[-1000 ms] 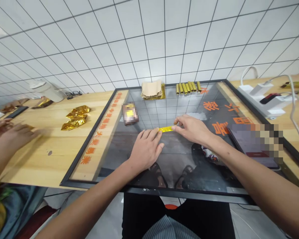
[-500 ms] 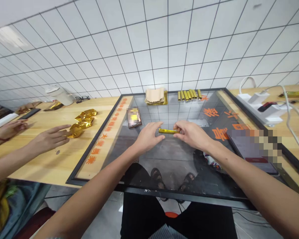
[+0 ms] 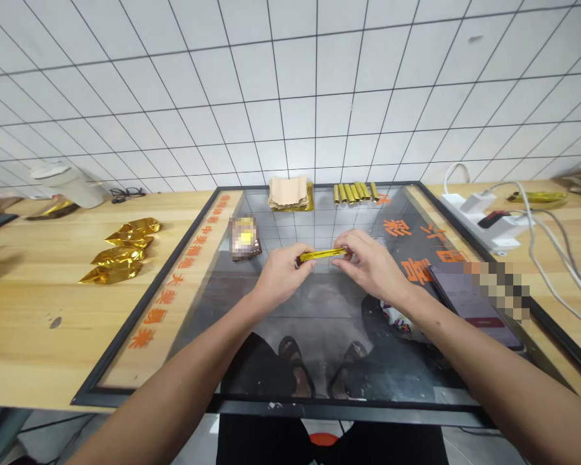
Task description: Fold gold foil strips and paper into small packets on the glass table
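Left hand point(image 3: 283, 272) pinches gold roll point(image 3: 323, 254); neighbour's hands gone

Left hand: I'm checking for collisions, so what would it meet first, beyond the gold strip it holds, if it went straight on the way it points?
Probably the right hand, at the other end of the gold strip; depth is unclear.

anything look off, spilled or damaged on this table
Nothing looks spilled or damaged. The gold rolls lie in a row, and the left hand and right hand hold a gold strip between them. The least tidy spots are crinkled gold foil pieces on the wooden table at left and loose white cables straggling at right.
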### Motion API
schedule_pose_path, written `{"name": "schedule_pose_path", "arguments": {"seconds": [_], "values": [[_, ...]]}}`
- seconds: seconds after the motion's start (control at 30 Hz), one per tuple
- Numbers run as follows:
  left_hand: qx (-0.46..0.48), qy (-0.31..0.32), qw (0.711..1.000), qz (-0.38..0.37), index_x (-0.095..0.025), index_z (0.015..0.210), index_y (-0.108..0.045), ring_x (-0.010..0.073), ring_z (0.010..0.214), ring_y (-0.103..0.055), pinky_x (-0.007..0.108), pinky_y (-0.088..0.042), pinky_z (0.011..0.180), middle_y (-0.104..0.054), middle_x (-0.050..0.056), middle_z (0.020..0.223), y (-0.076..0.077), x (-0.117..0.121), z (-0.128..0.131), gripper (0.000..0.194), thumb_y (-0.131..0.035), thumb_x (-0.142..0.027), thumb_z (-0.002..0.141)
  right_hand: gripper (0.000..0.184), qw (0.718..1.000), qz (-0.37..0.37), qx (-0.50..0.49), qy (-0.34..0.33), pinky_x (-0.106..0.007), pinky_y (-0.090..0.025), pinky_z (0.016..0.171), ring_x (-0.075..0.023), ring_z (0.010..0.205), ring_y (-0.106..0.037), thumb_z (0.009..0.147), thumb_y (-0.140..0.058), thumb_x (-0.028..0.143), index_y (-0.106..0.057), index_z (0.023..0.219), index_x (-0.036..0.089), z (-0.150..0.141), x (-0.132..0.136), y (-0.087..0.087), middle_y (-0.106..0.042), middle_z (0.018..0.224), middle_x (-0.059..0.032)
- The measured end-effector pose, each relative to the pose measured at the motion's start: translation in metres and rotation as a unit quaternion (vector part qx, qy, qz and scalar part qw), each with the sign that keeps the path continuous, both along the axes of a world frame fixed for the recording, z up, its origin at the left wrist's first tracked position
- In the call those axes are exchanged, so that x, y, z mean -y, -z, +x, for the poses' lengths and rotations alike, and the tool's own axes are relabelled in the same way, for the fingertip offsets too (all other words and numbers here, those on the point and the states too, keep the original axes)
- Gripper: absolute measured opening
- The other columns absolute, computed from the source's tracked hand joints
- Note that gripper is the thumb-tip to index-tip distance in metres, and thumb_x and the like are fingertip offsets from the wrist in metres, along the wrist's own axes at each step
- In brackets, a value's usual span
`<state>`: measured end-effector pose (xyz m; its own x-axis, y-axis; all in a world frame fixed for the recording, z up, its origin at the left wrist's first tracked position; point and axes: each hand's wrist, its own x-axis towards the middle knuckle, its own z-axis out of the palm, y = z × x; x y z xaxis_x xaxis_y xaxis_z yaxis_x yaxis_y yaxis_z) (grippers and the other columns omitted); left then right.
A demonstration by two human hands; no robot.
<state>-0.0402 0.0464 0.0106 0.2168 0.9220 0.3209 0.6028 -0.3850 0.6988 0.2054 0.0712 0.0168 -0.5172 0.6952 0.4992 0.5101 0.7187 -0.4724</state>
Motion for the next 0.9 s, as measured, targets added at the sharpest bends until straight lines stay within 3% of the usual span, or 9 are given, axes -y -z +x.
{"name": "schedule_pose_path", "arguments": {"seconds": [0.17,0.3,0.4,0.63,0.8,0.9], "values": [[0.046,0.012,0.999,-0.013,-0.022,0.100,-0.074,0.0145,0.070,-0.060,0.027,-0.043,0.067,-0.070,-0.003,0.082,-0.002,0.006,-0.001,0.013,-0.064,-0.025,0.092,0.011,0.998,0.018,-0.031,-0.041,-0.037,-0.054,0.084,-0.0227,0.099,-0.068,0.104,-0.063,0.016,-0.063,0.107,0.026,-0.003,0.002,0.000,-0.070,0.115,-0.0081],[0.097,0.018,0.994,-0.050,-0.025,0.125,-0.070,0.0168,0.076,-0.066,0.029,-0.050,0.071,-0.075,-0.001,0.096,0.000,0.011,-0.002,0.035,-0.070,-0.028,0.090,0.012,0.998,0.026,-0.036,-0.053,-0.035,-0.053,0.079,-0.0214,0.095,-0.067,0.103,-0.062,0.013,-0.064,0.106,0.025,-0.004,0.003,0.002,-0.071,0.111,-0.0080],[0.131,0.023,0.989,-0.062,-0.026,0.132,-0.066,0.0191,0.085,-0.071,0.032,-0.055,0.077,-0.076,0.002,0.108,-0.001,0.014,-0.002,0.043,-0.074,-0.029,0.090,0.011,0.997,0.033,-0.050,-0.052,-0.033,-0.053,0.075,-0.0210,0.093,-0.067,0.103,-0.064,0.014,-0.065,0.105,0.024,-0.005,0.003,0.002,-0.071,0.108,-0.0079],[0.145,0.017,0.989,-0.003,-0.023,0.114,-0.069,0.0200,0.097,-0.073,0.033,-0.058,0.085,-0.075,0.004,0.111,-0.012,0.017,-0.003,0.023,-0.070,-0.022,0.091,0.005,0.997,0.035,-0.052,-0.048,-0.035,-0.054,0.078,-0.0219,0.093,-0.069,0.104,-0.067,0.019,-0.068,0.105,0.024,-0.010,0.009,-0.004,-0.073,0.105,-0.0078],[0.139,0.011,0.990,0.032,-0.022,0.094,-0.067,0.0175,0.088,-0.070,0.031,-0.055,0.077,-0.077,0.003,0.105,-0.012,0.017,-0.003,0.004,-0.069,-0.019,0.092,0.004,0.997,0.018,-0.067,-0.029,-0.034,-0.053,0.073,-0.0200,0.086,-0.068,0.103,-0.068,0.021,-0.067,0.100,0.024,-0.012,0.013,-0.007,-0.074,0.100,-0.0060],[0.114,0.015,0.992,0.047,-0.022,0.091,-0.068,0.0156,0.082,-0.067,0.030,-0.052,0.076,-0.077,0.002,0.097,-0.012,0.017,-0.003,0.005,-0.067,-0.018,0.094,0.004,0.997,0.003,-0.083,0.004,-0.032,-0.051,0.069,-0.0179,0.078,-0.065,0.102,-0.069,0.021,-0.067,0.100,0.024,-0.013,0.014,-0.007,-0.074,0.096,-0.0038]]}}
